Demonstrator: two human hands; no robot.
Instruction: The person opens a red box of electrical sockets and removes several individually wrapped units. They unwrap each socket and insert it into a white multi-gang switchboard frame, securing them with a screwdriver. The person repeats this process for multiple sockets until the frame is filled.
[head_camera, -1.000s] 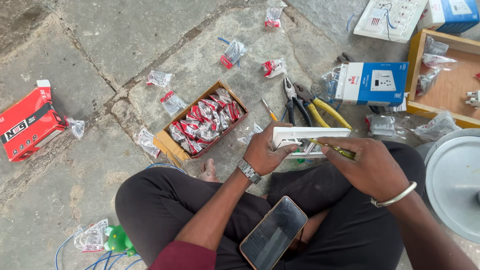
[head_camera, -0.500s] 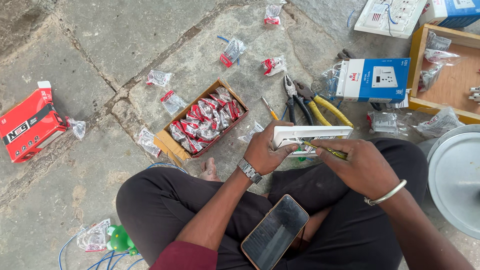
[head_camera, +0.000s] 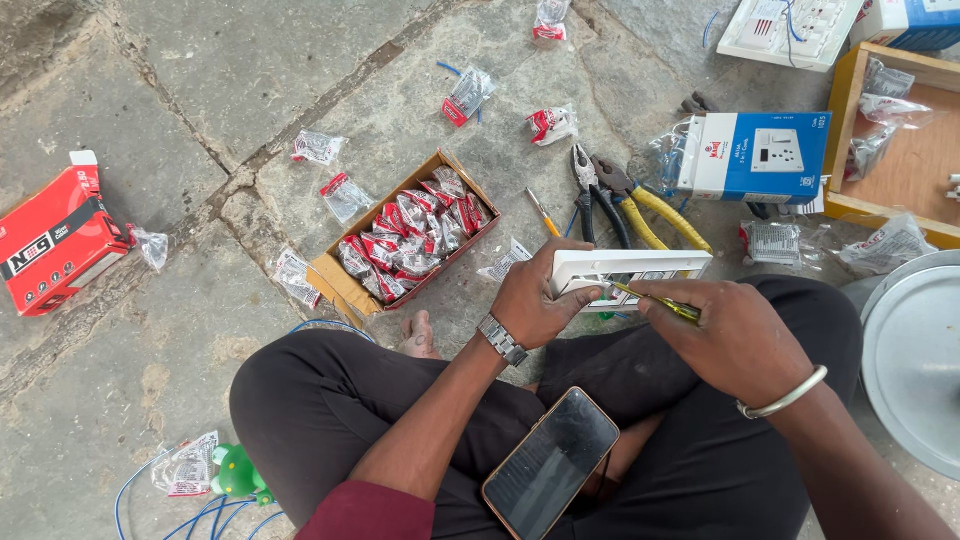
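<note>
White plastic switch plate (head_camera: 630, 266) looks light, rigid, best gripped by its edge: left hand (head_camera: 535, 300) fingers clamp it, right hand (head_camera: 730, 335) fingers pinch a screwdriver (head_camera: 655, 300).

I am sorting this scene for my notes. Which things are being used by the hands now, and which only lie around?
In use:
white switch plate, left hand
screwdriver, right hand

Lying about:
pliers
cardboard box of packets
red box
phone
</note>
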